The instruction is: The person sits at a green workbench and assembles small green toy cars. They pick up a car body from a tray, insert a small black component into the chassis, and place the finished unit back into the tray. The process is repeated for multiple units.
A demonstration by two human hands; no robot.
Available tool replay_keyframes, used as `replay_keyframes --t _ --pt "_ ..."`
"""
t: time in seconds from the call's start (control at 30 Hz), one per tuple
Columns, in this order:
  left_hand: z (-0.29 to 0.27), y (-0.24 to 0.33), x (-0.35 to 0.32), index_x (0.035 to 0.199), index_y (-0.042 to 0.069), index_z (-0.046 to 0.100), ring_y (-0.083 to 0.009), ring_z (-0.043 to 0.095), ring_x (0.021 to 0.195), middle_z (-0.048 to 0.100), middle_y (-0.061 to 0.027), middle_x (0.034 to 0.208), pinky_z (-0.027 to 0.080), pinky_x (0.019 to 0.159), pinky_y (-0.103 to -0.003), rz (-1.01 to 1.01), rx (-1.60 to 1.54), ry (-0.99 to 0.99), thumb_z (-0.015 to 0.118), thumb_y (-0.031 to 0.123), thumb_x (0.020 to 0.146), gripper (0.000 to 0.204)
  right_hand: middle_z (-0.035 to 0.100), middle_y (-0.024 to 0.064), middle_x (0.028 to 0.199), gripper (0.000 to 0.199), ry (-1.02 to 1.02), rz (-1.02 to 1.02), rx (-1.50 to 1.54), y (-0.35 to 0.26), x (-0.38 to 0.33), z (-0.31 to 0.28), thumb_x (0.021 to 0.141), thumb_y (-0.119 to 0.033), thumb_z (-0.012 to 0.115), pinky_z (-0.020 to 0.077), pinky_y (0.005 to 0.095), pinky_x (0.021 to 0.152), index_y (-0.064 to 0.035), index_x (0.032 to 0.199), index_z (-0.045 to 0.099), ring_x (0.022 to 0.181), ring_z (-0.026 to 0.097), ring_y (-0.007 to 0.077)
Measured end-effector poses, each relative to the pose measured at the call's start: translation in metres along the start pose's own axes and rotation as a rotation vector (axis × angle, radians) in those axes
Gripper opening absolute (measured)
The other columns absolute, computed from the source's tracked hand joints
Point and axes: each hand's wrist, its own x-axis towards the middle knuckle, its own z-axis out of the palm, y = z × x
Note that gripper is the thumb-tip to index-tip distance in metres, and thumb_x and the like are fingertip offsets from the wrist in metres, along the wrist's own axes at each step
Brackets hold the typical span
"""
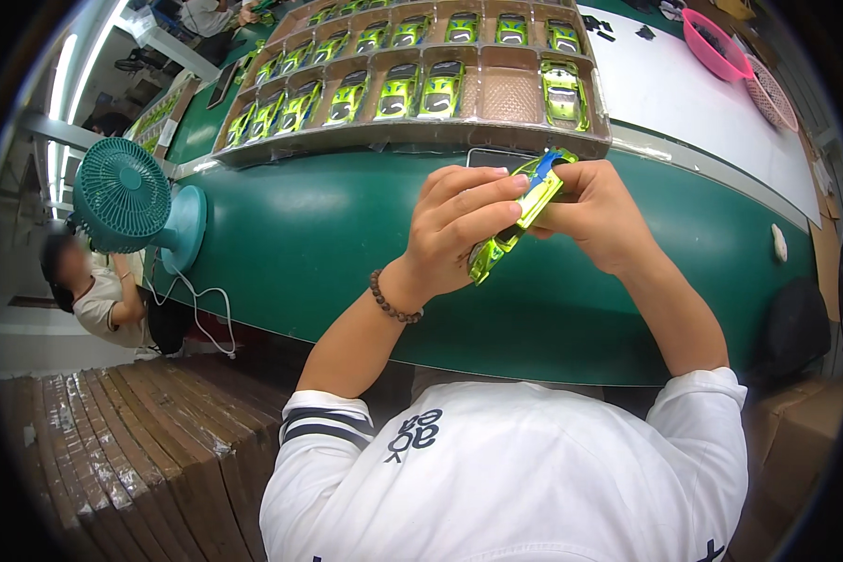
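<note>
A lime-green and blue toy car is held tilted on its side above the green tabletop. My left hand grips it from the left, with the fingers laid along its body and a beaded bracelet on the wrist. My right hand pinches its upper right end, fingers curled; whether anything small sits between them is hidden. Just beyond my hands stands a divided cardboard tray with similar cars in its compartments; one near-row compartment holds no car. Right of that gap lies a single toy car.
A teal desk fan stands at the left, its white cable hanging over the edge. Pink baskets hold dark parts at the far right, near a white sheet. Stacked cardboard is at lower left. Another person sits at the left.
</note>
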Motion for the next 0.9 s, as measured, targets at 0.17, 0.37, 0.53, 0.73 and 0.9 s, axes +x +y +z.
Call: replay_keyframes --t 0.17,0.37,0.53,0.73,0.9 --pt "0.0 -0.001 0.0 0.107 0.013 0.057 -0.0251 0.061 0.099 0.064 -0.0068 0.112 0.044 0.081 -0.036 -0.008 -0.004 -0.004 0.073 0.01 0.072 0.038 0.066 0.0116 0.081 0.019 0.006 0.01 0.054 0.002 0.002 0.0 0.075 -0.002 0.066 0.0515 0.0242 0.064 0.0078 0.091 0.065 0.071 0.063 0.0135" --pt "-0.001 -0.003 0.0 0.109 0.012 0.055 -0.026 0.061 0.099 0.064 -0.0086 0.113 0.045 0.082 -0.037 -0.017 -0.021 0.0 0.072 0.01 0.073 0.039 0.065 0.0141 0.087 0.022 0.032 0.03 0.123 -0.001 0.001 0.001 0.076 -0.001 0.064 0.0532 0.0251 0.067 0.0103 0.095 0.062 0.073 0.064 0.0162" --pt "-0.002 -0.001 0.001 0.109 0.011 0.055 -0.0265 0.061 0.101 0.063 -0.0095 0.114 0.045 0.084 -0.038 -0.049 -0.043 0.005 0.072 0.009 0.072 0.04 0.065 0.0142 0.086 0.021 0.03 0.049 0.136 0.0 0.0 0.0 0.075 0.0 0.065 0.0532 0.0254 0.067 0.0095 0.093 0.062 0.072 0.064 0.0166" --pt "0.001 -0.004 0.0 0.109 0.012 0.056 -0.027 0.06 0.102 0.063 -0.0097 0.114 0.045 0.085 -0.037 -0.046 -0.021 0.021 0.072 0.006 0.071 0.041 0.065 0.0131 0.087 0.024 0.109 -0.021 0.18 0.007 0.002 0.006 0.075 0.001 0.067 0.0532 0.026 0.066 0.0083 0.097 0.059 0.073 0.065 0.017" --pt "-0.001 -0.004 0.0 0.109 0.011 0.056 -0.0272 0.06 0.103 0.063 -0.0096 0.114 0.045 0.085 -0.039 -0.08 -0.01 0.032 0.071 0.004 0.071 0.041 0.065 0.0134 0.091 0.029 0.139 -0.075 0.239 0.007 0.001 0.014 0.077 0.0 0.067 0.053 0.0252 0.067 0.008 0.103 0.057 0.077 0.065 0.0164"
